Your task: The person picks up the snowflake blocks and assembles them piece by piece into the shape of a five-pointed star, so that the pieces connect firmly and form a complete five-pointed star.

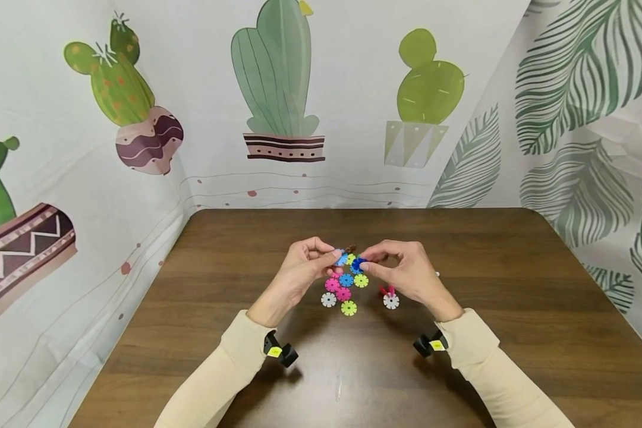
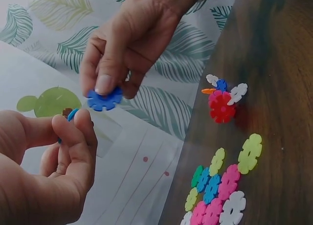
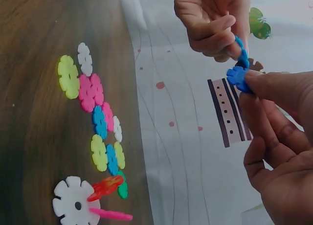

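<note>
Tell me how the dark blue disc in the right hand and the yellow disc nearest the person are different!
The blue disc is dark, the yellow disc bright. The right hand pinches the blue disc off the table; the yellow disc lies flat on it. Both are round with notched edges.

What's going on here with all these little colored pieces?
A person's left-hand grip pinches a light blue disc, while the right-hand grip pinches a dark blue disc, both held above the table. The left wrist view shows a gap between them. Other colored discs lie flat on the tabletop, near a white disc with red and pink pieces sticking up.
</note>
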{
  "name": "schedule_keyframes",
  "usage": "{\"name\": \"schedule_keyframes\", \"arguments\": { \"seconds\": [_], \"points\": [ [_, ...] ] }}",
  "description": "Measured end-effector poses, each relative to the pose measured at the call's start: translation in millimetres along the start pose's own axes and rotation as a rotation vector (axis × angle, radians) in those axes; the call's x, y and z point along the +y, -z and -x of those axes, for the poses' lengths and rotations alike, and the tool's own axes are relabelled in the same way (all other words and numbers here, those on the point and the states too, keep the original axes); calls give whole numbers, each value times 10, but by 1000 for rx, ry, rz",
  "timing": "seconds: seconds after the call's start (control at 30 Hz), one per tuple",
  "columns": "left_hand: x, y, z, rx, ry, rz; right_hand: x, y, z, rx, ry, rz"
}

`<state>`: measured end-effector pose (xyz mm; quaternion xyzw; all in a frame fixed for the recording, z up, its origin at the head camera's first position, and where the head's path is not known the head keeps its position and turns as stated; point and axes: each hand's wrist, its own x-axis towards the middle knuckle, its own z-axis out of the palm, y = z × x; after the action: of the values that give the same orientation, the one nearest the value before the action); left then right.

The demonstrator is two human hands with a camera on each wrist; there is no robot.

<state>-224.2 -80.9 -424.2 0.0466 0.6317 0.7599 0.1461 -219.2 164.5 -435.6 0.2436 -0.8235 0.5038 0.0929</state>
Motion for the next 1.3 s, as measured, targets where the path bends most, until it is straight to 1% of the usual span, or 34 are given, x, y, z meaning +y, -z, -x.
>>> {"name": "schedule_keyframes", "arguments": {
  "seconds": [0.13,0.33,0.43,0.6,0.67,0.8,0.93,1.17,1.3],
  "points": [
    [-7,-18,7,-8,4,-3,-22,-15,-1,28,45,-9],
    [-34,-41,7,-26,2,14,-31,-57,-11,48,106,-34],
    [-49,-50,6,-31,-6,19,-28,-81,-11,67,137,-6],
    [-64,-70,15,-29,-32,14,-30,-122,1,104,212,54],
    [-71,-75,17,-31,-42,14,-31,-133,3,120,239,61],
    [-74,-95,36,-34,-48,15,-30,-147,10,133,265,65],
    [-87,-118,56,-24,-49,-3,-33,-161,25,136,291,71],
    [-102,-157,65,18,-78,-73,-20,-215,38,162,334,86],
    [-122,-157,50,28,-81,-68,-8,-234,32,167,342,108]
  ]
}}
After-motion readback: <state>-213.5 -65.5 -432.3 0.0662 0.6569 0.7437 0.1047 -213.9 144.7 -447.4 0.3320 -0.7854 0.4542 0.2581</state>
